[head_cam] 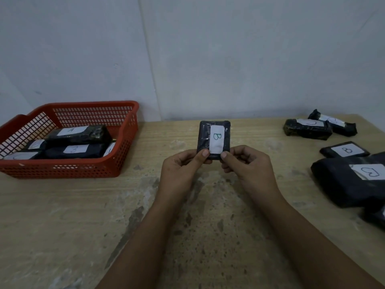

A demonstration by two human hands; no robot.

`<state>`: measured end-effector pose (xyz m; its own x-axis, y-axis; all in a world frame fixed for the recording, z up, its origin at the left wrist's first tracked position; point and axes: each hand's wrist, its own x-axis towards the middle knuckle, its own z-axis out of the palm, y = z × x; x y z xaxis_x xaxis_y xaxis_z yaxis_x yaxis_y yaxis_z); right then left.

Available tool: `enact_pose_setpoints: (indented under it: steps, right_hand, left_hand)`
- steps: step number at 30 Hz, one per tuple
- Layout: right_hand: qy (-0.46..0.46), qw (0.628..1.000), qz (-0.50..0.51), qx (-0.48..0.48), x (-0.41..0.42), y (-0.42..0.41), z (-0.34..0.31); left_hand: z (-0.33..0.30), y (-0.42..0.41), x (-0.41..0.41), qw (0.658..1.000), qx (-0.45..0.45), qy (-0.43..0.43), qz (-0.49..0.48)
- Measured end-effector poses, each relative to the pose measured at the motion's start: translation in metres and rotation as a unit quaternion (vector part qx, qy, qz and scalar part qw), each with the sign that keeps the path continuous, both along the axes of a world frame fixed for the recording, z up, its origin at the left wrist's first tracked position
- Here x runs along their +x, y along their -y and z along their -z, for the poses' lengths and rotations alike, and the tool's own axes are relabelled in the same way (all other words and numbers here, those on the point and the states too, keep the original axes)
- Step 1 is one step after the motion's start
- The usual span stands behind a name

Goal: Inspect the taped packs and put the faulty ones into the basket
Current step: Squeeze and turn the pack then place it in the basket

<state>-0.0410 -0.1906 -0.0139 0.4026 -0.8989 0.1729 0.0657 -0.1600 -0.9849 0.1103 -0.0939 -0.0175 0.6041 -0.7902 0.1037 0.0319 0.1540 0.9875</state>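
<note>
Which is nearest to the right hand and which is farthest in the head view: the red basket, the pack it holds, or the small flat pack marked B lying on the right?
From the right hand:
1. Held pack: pinched by both hands, centre.
2. Small flat pack marked B: on the table, right.
3. Red basket: far left.

A small black taped pack with a white label marked "B" (pixel 214 138) is held upright above the worn wooden bench (pixel 83 215), pinched at its lower edge by the left hand (pixel 183 172) and right hand (pixel 248 167). Several labelled black packs (pixel 77 142) lie in the red plastic mesh basket (pixel 62 170) at left. More labelled black packs (pixel 341 155) lie on the bench at right.
</note>
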Motion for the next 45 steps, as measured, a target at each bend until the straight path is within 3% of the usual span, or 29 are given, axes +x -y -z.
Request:
enact_pose_setpoints:
  steps: [8, 15, 27, 35, 45]
  right_hand:
    - [-0.032, 0.999, -0.015, -0.004, 0.0008, -0.0043, 0.0005]
    - [0.000, 1.000, -0.005, -0.008, -0.0012, -0.0007, -0.0020]
    - [0.000, 0.999, -0.033, 0.003, 0.0007, -0.0069, -0.0032]
    - [0.028, 0.999, -0.037, 0.010, -0.0009, -0.0029, -0.0050]
    - [-0.026, 0.998, -0.054, -0.006, 0.0008, -0.0074, -0.0030]
  left_hand:
    - [-0.0046, -0.0022, 0.0022, 1.000, -0.006, -0.005, -0.020]
    - [-0.0022, -0.0017, 0.0007, 1.000, -0.006, -0.018, 0.005]
    - [0.0015, 0.0003, 0.0056, 0.997, -0.017, -0.064, -0.037]
    - [-0.0004, -0.0010, 0.0058, 0.999, -0.012, -0.032, -0.018]
    - [-0.0041, -0.0009, 0.0051, 0.998, -0.015, -0.057, -0.038]
